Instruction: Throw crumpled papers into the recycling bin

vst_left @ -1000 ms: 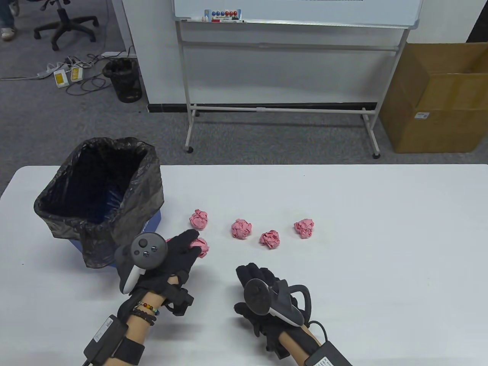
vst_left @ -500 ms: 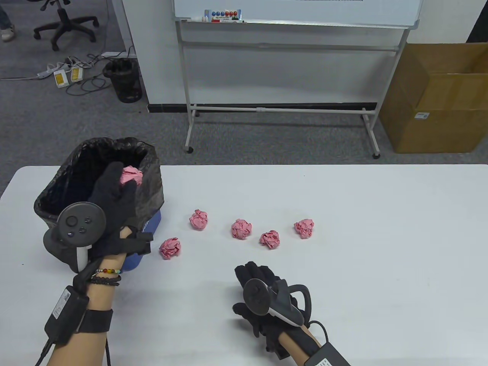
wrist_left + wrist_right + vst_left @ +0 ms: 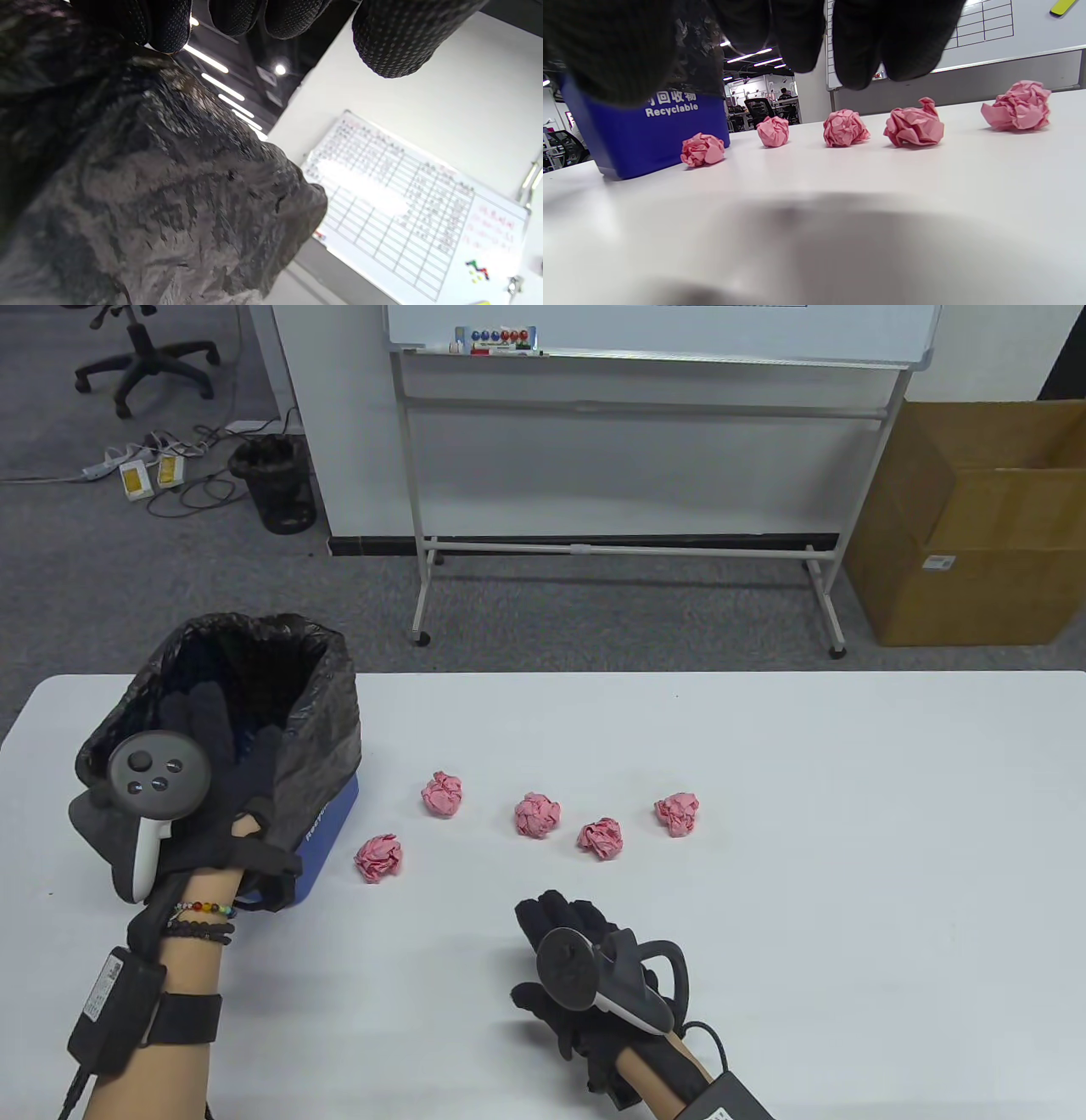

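five crumpled pink paper balls (image 3: pixel 538 815) on smooth white worktop (image 3: pixel 764 780), blue recycling bin (image 3: pixel 327 823) with crinkled black liner (image 3: pixel 318 729), left grip (image 3: pixel 212 746) released over bin, right grip (image 3: pixel 568 933) state unclear

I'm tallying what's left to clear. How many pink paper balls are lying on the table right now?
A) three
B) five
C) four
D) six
B: the table view shows five crumpled pink balls on the white table, from the one nearest the bin to the farthest right.

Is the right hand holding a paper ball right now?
No, the right hand rests on the table, with the paper balls lying apart beyond it.
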Available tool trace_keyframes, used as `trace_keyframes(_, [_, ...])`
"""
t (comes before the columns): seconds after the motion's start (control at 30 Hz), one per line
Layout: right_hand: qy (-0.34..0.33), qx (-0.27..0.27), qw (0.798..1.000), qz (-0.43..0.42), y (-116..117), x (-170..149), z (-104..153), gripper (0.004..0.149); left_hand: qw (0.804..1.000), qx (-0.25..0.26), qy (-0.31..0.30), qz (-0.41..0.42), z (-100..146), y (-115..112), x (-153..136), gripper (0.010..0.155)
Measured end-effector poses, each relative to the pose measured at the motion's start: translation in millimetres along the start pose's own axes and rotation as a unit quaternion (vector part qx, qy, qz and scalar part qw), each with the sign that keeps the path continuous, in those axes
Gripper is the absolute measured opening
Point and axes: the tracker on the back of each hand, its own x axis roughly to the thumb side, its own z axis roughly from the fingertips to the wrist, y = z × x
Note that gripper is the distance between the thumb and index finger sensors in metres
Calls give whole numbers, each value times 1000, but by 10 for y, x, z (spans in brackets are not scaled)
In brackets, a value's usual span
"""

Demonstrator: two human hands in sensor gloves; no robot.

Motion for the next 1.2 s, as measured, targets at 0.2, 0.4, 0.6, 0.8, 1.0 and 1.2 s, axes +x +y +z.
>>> trace_keyframes(0.2, [5,-3,1000,-1,-5,-13,-1,88,997,-9,-68,-19,222,-160,228,79])
trace_keyframes(0.4, [8,-1,1000,3,-5,-24,-1,88,990,-39,-135,-3,493,-451,447,78])
trace_keyframes(0.6, [14,-4,1000,4,-15,-42,-2,88,978,-65,-197,-21,783,-792,640,78])
trace_keyframes(0.8, [19,-5,1000,5,-19,-63,-4,88,961,-124,-245,-40,1028,-1158,685,77])
trace_keyframes(1.0, [27,-3,1000,7,-18,-99,-13,88,949,-172,-261,-48,1182,-1465,607,75])
trace_keyframes(1.2, [37,1,999,11,0,-148,-36,89,940,-201,-270,-47,1273,-1686,515,75])
